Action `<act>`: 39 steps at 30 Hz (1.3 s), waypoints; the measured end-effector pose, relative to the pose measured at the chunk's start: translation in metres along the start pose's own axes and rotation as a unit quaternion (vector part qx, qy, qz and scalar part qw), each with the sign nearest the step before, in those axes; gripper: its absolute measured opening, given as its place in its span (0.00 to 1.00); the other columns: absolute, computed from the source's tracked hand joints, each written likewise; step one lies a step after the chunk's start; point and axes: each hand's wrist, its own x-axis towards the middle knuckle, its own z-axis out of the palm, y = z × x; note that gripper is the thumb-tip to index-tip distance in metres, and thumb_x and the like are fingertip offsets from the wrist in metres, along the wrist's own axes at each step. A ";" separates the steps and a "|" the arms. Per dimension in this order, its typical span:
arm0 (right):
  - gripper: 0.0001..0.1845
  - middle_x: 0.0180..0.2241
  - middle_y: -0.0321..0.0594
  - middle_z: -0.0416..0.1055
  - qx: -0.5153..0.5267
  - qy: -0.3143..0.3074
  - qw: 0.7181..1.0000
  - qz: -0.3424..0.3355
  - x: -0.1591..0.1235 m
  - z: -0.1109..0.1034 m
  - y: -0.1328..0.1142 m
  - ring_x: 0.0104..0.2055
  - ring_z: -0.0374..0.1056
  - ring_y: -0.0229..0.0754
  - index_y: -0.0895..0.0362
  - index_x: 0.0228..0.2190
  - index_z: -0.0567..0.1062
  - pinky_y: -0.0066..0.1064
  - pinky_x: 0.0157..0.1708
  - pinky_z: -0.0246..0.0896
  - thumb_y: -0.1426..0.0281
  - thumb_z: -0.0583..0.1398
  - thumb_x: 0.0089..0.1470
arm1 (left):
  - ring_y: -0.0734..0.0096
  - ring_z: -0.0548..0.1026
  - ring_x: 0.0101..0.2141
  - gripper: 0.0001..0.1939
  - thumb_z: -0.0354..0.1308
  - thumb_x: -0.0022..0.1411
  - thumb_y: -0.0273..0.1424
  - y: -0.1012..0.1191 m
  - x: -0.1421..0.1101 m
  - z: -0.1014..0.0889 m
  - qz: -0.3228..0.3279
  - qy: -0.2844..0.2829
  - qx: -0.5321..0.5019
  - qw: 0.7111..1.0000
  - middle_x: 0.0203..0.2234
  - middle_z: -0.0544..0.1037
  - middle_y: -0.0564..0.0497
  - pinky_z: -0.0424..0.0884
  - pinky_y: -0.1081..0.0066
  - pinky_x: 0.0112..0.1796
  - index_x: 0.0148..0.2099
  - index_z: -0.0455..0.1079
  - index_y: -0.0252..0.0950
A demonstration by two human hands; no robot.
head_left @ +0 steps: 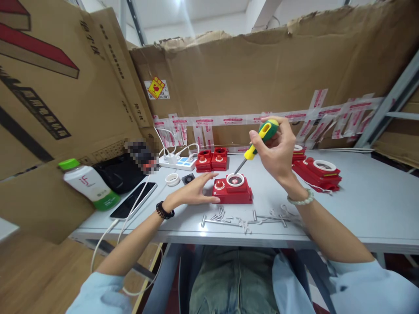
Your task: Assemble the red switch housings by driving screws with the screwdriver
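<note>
A red box (232, 197) with a white ring (235, 179) around a dark round opening on top lies on the table in front of me. My left hand (198, 190) grips its left end, thumb along the front and fingers toward the back. In my right hand (278, 150) is a green and yellow screwdriver (251, 152), held at a slant above the box. Its metal tip points down at the ring; whether it touches a screw there is too small to tell. Left of the box are a loose white ring (172, 179) and a small black square part (188, 178).
Several screws and metal T-bars (222, 222) with white cord lie along the front edge. More red boxes stand behind (211, 162) and at right (317, 172). A power strip (177, 162), phone (134, 200) and bottle (90, 185) are at left. Cardboard (235, 78) walls the back.
</note>
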 end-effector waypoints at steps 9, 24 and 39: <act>0.16 0.26 0.31 0.62 -0.008 -0.119 0.993 0.011 -0.018 0.016 -0.008 0.24 0.62 0.34 0.52 0.41 0.67 0.27 0.21 0.61 0.64 0.64 0.51 | 0.61 0.72 0.39 0.31 0.65 0.51 0.51 0.013 0.038 0.024 0.034 -0.014 -0.060 0.998 0.42 0.73 0.45 0.69 0.63 0.41 0.49 0.65 0.35; 0.13 0.25 0.29 0.62 -0.030 -0.183 0.982 0.033 -0.029 0.015 0.004 0.25 0.61 0.33 0.53 0.38 0.66 0.27 0.23 0.58 0.66 0.62 0.51 | 0.66 0.68 0.33 0.32 0.66 0.51 0.49 0.012 0.051 0.043 0.043 0.013 -0.092 0.995 0.38 0.73 0.46 0.67 0.64 0.35 0.51 0.63 0.34; 0.16 0.19 0.30 0.60 -0.225 -0.180 0.957 -0.043 -0.034 0.024 -0.010 0.19 0.56 0.36 0.54 0.35 0.64 0.29 0.22 0.49 0.58 0.62 0.51 | 0.61 0.71 0.36 0.30 0.66 0.51 0.47 0.011 0.052 0.044 0.058 0.016 -0.126 0.990 0.36 0.75 0.47 0.69 0.64 0.37 0.49 0.64 0.34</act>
